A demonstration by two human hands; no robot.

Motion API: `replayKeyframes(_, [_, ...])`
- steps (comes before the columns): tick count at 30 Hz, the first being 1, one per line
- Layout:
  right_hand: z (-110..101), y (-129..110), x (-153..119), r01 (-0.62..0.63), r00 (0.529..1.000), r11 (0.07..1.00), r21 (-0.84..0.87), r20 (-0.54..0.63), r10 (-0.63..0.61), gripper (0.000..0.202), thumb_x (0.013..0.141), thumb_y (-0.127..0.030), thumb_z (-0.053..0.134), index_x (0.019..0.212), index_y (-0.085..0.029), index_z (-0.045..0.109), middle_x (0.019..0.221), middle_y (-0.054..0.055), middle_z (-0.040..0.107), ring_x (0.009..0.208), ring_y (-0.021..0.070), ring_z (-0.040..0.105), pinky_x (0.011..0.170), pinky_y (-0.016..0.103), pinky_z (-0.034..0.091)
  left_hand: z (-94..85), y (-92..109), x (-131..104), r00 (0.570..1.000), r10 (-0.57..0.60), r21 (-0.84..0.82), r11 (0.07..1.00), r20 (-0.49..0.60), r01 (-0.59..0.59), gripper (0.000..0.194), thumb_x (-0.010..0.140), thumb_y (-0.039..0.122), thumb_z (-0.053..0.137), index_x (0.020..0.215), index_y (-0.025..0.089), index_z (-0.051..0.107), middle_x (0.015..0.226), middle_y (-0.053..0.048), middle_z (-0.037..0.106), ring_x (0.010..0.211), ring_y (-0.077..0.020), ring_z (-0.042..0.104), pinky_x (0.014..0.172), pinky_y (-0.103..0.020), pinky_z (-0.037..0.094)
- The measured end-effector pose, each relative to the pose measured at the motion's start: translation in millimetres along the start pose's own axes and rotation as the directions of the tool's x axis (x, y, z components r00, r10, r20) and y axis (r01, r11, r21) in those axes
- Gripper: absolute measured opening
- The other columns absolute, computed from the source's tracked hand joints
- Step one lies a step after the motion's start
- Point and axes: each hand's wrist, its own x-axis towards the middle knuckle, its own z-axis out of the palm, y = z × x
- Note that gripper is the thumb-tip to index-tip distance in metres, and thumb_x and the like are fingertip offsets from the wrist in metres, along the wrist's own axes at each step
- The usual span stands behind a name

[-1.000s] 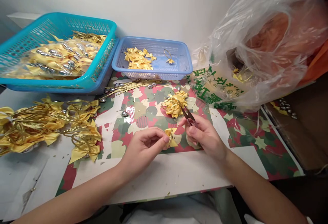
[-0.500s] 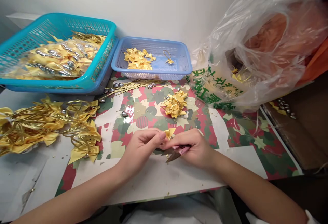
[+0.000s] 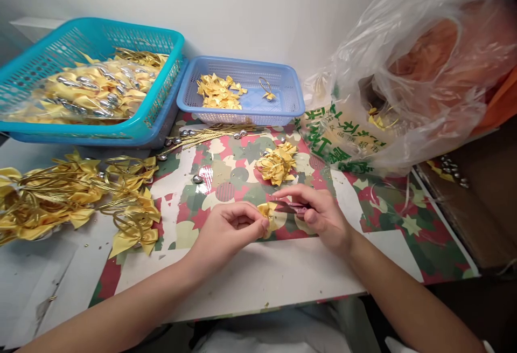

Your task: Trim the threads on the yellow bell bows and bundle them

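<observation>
Between the thumb and fingers of my left hand is a small yellow ribbon bow, its lower part partly hidden by the fingertips. My right hand grips small pink-handled scissors, their dark blades pointing left at the bow's top edge. Whether the blades touch the ribbon I cannot tell. Just beyond the hands, a pile of yellow bows lies on the patterned table covering.
A blue basket holds loose bows and a looped cord. To its left, a turquoise basket contains bagged bows with silver beads. Bows with gold cords lie at left, gold cords behind. A plastic bag stands at right.
My right hand has drawn back to the right, apart from my left hand. The scissors have swung up from below the fingers to the bow's top. My left hand still pinches the bow.
</observation>
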Motion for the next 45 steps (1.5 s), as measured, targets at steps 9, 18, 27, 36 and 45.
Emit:
replayKeyframes(9, [-2.3, 1.2, 5.6, 0.009, 0.998, 0.953, -0.302, 0.066, 0.012, 0.03, 0.094, -0.04, 0.048, 0.08, -0.017, 0.06, 0.055, -0.006, 0.041, 0.051, 0.0085, 0.037, 0.053, 0.023, 0.029, 1.3, -6.1, -2.6, 0.998, 0.061, -0.084, 0.995, 0.012, -0.06, 0.013, 0.072, 0.018, 0.074, 0.072, 0.017, 0.062, 0.067, 0.002, 0.066, 0.062, -0.0093, 0.063, 0.059, -0.018, 0.051])
replayKeyframes(18, [-3.5, 0.7, 7.0, -0.004, 0.999, 0.918, -0.397, 0.045, 0.024, 0.028, 0.091, -0.035, 0.049, 0.073, -0.017, 0.059, 0.055, -0.005, 0.041, 0.051, 0.0084, 0.037, 0.053, 0.022, 0.028, 0.4, -6.4, -5.0, 0.98, 0.198, -0.007, 0.98, -0.021, -0.198, 0.022, 0.077, 0.019, 0.071, 0.068, 0.018, 0.051, 0.064, 0.005, 0.053, 0.058, -0.0064, 0.05, 0.053, -0.015, 0.043])
replayKeyframes(27, [-3.5, -2.3, 5.9, 0.059, 0.998, 0.896, -0.44, 0.015, -0.058, 0.024, 0.088, -0.031, 0.054, 0.069, -0.017, 0.058, 0.053, -0.006, 0.042, 0.05, 0.0073, 0.036, 0.051, 0.021, 0.027, 0.6, -5.5, -6.4, 0.98, 0.2, 0.019, 0.98, -0.026, -0.199, 0.03, 0.079, 0.023, 0.069, 0.065, 0.018, 0.042, 0.063, 0.005, 0.048, 0.058, -0.007, 0.044, 0.052, -0.016, 0.038])
replayKeyframes(36, [-7.4, -3.1, 6.1, 0.036, 0.999, 0.875, -0.482, 0.001, -0.041, 0.027, 0.089, -0.034, 0.053, 0.068, -0.017, 0.059, 0.051, -0.006, 0.041, 0.048, 0.0076, 0.036, 0.05, 0.022, 0.027, 0.0, -4.0, -5.6, 0.976, 0.216, 0.015, 0.976, -0.033, -0.215, 0.032, 0.078, 0.02, 0.068, 0.064, 0.019, 0.04, 0.066, 0.004, 0.051, 0.06, -0.0075, 0.047, 0.053, -0.017, 0.04])
replayKeyframes(45, [-4.9, -3.9, 5.4, 0.032, 0.999, 0.866, -0.499, 0.016, -0.028, 0.028, 0.088, -0.034, 0.052, 0.066, -0.018, 0.058, 0.051, -0.005, 0.04, 0.048, 0.0081, 0.036, 0.05, 0.023, 0.026, 1.0, -6.3, -7.8, 0.983, 0.185, 0.033, 0.982, -0.011, -0.185, 0.032, 0.08, 0.024, 0.067, 0.064, 0.019, 0.039, 0.062, 0.006, 0.044, 0.057, -0.0077, 0.042, 0.052, -0.019, 0.037])
